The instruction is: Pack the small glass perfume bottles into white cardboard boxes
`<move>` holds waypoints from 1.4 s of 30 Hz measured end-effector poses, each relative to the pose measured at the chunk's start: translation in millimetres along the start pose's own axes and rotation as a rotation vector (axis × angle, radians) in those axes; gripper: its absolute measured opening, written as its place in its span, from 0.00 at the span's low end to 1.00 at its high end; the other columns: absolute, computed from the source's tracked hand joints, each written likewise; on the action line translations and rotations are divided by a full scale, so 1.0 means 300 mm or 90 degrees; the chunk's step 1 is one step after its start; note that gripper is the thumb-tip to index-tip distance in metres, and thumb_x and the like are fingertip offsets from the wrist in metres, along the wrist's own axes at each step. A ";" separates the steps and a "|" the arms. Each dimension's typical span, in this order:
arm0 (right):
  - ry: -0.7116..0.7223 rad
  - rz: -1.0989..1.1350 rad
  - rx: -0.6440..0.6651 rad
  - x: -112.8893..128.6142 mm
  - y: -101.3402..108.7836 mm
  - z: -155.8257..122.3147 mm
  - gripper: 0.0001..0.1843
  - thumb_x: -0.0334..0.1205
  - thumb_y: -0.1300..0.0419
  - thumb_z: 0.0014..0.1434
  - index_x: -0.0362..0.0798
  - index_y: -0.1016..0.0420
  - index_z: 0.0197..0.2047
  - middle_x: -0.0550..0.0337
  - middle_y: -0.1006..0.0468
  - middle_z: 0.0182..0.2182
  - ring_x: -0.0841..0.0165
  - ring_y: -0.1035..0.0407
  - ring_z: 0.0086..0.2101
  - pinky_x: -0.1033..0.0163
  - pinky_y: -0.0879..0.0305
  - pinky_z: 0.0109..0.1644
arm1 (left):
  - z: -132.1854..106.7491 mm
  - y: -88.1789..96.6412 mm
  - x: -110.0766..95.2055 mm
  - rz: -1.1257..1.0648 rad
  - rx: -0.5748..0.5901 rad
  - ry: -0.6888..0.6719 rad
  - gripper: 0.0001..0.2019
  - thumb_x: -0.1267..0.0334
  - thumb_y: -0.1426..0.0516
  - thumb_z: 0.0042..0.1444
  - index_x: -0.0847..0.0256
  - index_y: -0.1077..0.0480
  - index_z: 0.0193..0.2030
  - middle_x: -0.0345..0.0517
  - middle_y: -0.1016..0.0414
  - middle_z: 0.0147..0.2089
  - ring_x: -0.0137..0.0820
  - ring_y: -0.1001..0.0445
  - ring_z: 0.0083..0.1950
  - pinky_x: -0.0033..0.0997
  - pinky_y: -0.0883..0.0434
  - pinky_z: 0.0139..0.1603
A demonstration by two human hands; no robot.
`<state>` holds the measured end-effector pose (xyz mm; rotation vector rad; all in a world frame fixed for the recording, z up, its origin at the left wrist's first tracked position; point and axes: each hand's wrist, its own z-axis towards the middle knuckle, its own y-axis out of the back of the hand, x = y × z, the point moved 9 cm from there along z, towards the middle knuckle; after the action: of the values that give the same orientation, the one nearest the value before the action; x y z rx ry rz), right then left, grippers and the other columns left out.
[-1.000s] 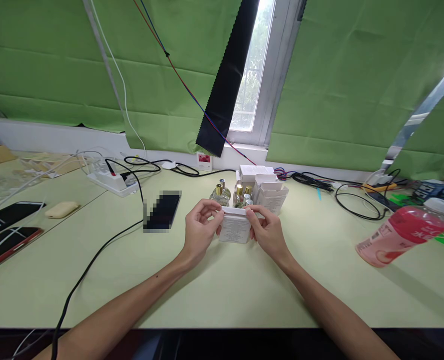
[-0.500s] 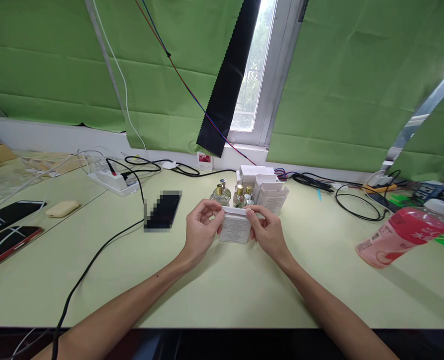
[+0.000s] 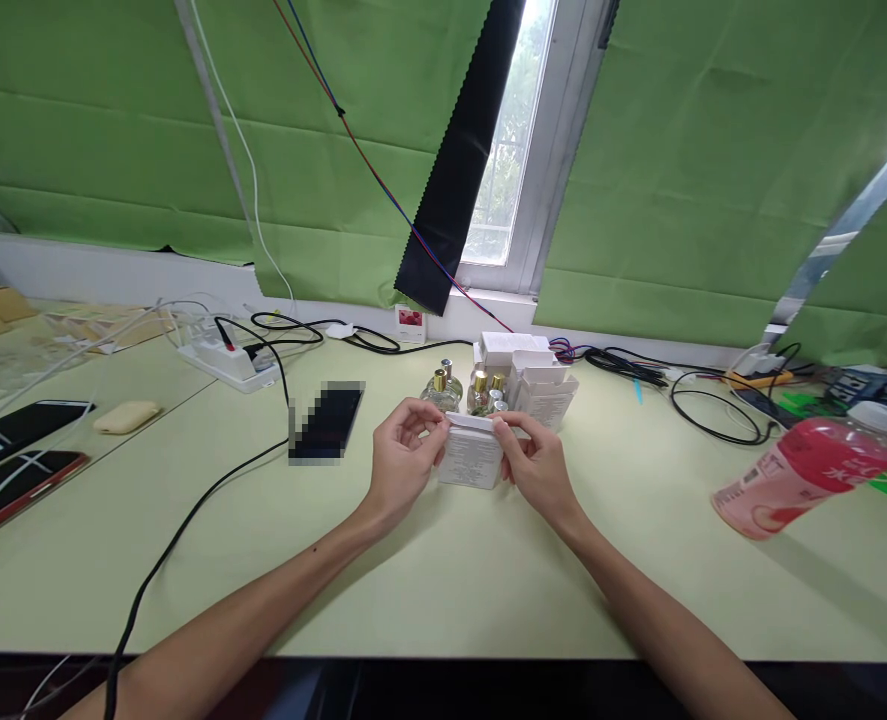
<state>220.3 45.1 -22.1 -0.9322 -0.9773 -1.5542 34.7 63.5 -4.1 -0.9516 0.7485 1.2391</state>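
while little has shifted in a second, the left hand (image 3: 404, 455) and right hand (image 3: 539, 462) keep fingers (image 3: 432, 438) pinched on a small white box (image 3: 470, 462), between near and far edges of the worktop (image 3: 480, 590), work seemingly paused.

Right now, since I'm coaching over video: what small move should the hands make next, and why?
Probably press evenly along the pale strip at the white box's top edge: the left hand is at one end, the right hand at the other, and I can't tell whether the top is fully closed.
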 end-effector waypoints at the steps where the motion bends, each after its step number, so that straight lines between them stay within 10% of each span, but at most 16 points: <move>1: 0.000 0.001 0.001 0.000 0.000 0.000 0.22 0.59 0.40 0.62 0.47 0.22 0.42 0.62 0.26 0.23 0.71 0.35 0.17 0.66 0.40 0.18 | 0.000 0.000 0.001 0.002 -0.001 0.001 0.11 0.60 0.34 0.52 0.60 0.31 0.32 0.41 0.30 0.31 0.24 0.34 0.26 0.21 0.35 0.19; 42: 0.003 0.007 0.005 0.000 -0.001 -0.002 0.21 0.58 0.41 0.63 0.47 0.22 0.42 0.62 0.26 0.24 0.71 0.35 0.17 0.66 0.41 0.18 | -0.001 0.011 0.016 -0.042 -0.020 0.041 0.14 0.58 0.32 0.50 0.61 0.32 0.35 0.40 0.28 0.33 0.21 0.35 0.23 0.20 0.36 0.16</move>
<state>219.9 44.5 -22.4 -0.9264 -0.9725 -1.5417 32.4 65.4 -9.1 -1.0376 0.7441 1.1705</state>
